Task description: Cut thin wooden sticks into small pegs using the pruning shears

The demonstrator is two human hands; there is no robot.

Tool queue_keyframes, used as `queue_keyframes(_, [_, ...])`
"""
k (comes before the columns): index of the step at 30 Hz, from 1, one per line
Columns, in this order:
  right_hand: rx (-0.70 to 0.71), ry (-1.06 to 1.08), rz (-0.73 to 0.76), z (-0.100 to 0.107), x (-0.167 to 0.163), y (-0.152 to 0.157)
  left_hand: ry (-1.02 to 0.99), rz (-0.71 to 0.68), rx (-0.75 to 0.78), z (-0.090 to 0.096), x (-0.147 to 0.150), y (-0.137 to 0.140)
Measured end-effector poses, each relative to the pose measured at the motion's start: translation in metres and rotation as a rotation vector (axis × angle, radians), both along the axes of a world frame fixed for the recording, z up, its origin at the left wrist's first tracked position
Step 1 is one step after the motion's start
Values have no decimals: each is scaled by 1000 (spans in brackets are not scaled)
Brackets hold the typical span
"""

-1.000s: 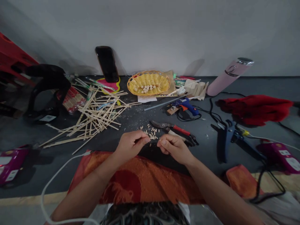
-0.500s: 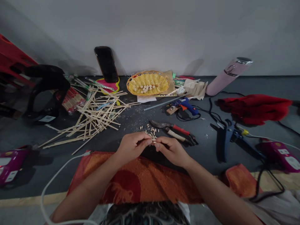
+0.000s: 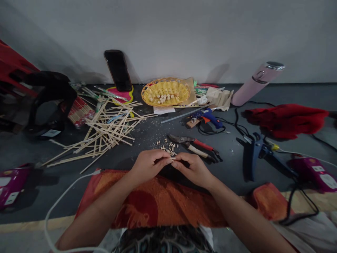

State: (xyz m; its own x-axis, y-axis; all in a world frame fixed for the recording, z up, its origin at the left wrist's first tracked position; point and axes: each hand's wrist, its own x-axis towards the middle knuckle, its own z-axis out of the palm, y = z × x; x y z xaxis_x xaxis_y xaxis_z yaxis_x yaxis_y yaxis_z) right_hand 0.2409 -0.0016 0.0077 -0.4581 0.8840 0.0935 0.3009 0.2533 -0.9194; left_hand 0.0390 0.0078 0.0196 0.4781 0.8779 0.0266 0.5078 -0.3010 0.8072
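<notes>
My left hand (image 3: 152, 163) and my right hand (image 3: 194, 169) meet at the front of the dark table, fingertips pinched close together. Between them shows a small pale piece of wooden stick (image 3: 172, 158), gripped by both. Just beyond the fingers lie several short cut stick pieces (image 3: 168, 149), with crumbs scattered around. A pair of pruning shears (image 3: 195, 146) with one red and one whitish handle rests right of these pieces. Farther back, a yellow woven basket (image 3: 152, 92) holds several small pale wooden bits.
Long wooden sticks (image 3: 105, 131) are heaped at left, near a propped phone (image 3: 118, 70). A blue glue gun (image 3: 209, 117), a pink flask (image 3: 256, 84), a red cloth (image 3: 286, 119) and blue-handled pliers (image 3: 255, 154) stand or lie at right. An orange towel (image 3: 171, 207) covers the front edge.
The held piece shows more clearly between my fingertips, lying nearly level. My hands stay in almost the same place, and the view has shifted very slightly.
</notes>
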Motion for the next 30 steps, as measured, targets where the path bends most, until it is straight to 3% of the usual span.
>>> queue_keyframes(4, [-26,61,-80,3,4,2,15,-1,-9,1,0,1])
queue_keyframes(18, [-24,0,-79,-1,6,2,173,-24,62,3,2,-1])
queue_keyframes(30, [-97,37,-123,0,6,3,148,-9,52,5,2,1])
